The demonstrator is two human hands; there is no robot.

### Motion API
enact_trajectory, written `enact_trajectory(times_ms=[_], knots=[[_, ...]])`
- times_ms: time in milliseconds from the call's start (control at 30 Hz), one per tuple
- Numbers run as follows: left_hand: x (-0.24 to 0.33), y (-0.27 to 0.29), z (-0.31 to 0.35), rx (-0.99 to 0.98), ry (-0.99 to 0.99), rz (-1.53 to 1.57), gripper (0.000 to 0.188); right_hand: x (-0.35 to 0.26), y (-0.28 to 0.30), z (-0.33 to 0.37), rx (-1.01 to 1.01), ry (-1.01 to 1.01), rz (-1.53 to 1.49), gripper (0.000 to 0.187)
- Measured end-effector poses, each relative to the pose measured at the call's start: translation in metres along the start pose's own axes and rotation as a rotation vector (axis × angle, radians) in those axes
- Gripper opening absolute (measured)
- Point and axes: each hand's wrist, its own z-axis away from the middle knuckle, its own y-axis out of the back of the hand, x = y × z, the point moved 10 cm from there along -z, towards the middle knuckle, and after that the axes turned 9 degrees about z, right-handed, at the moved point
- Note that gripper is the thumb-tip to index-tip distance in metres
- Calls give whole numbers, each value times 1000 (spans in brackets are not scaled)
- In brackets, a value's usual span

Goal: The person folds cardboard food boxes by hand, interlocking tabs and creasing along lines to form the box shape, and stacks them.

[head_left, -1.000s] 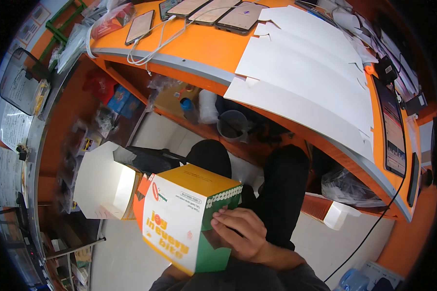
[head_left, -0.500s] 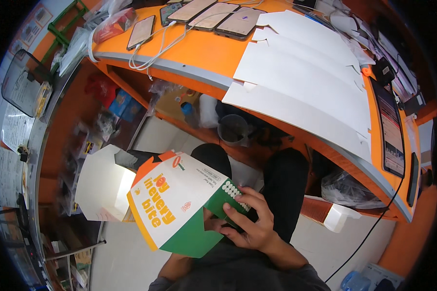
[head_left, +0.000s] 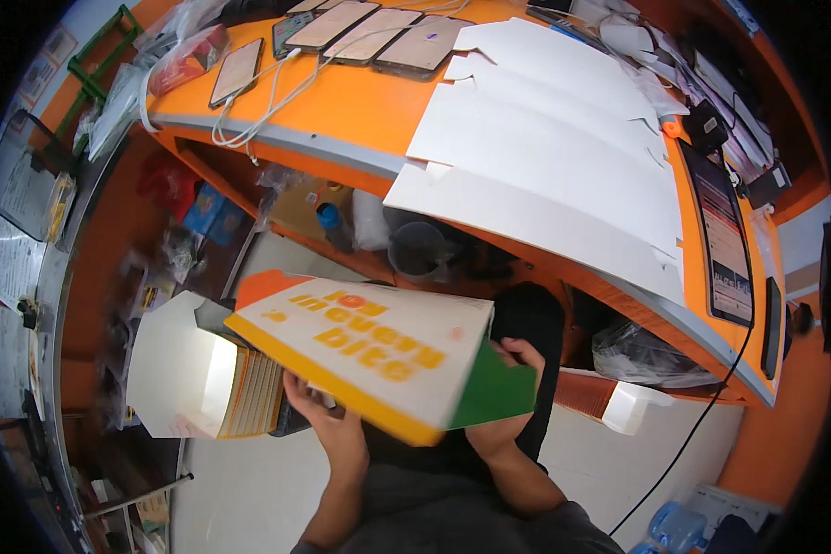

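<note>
A cardboard food box, white with yellow lettering, a yellow edge and an orange end, is tilted above my lap. At its right end my right hand grips the green flap, thumb on top; the other fingers are hidden behind it. My left hand is at the yellow lower edge, fingers partly behind the box. Close to my left knee is a stack of nested boxes, with the white opening of one box facing outward.
Flat white cardboard sheets overlap on the orange desk. Several phones with white cables lie at its far left, a tablet at its right. Another box stack sits right of my legs, near a black cable.
The food box has tipped so its printed face is foreshortened and its green end swung right. My left hand has come into view at its lower edge. The whole view has shifted slightly.
</note>
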Motion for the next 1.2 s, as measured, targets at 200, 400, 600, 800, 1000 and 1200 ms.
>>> enact_trajectory(times_ms=[200,400,600,800,1000,1200], knots=[[42,-30,-17,-105,-87,116,86,82,-33,87,-3,-611,-590,31],[69,-59,9,-462,-607,-615,39,50,-56,107,-960,-650,-266,26],[79,-81,35,-747,-771,-635,55,28,-63,58,-331,-808,-1057,32],[75,-90,44,-1031,-704,-803,57,28,-78,58,-338,-889,-1280,30],[84,-98,44,-977,-843,-752,50,19,-73,76,-272,-982,-1229,27],[72,-94,49,-838,-876,-710,46,19,-69,98,-261,-990,-1129,26]])
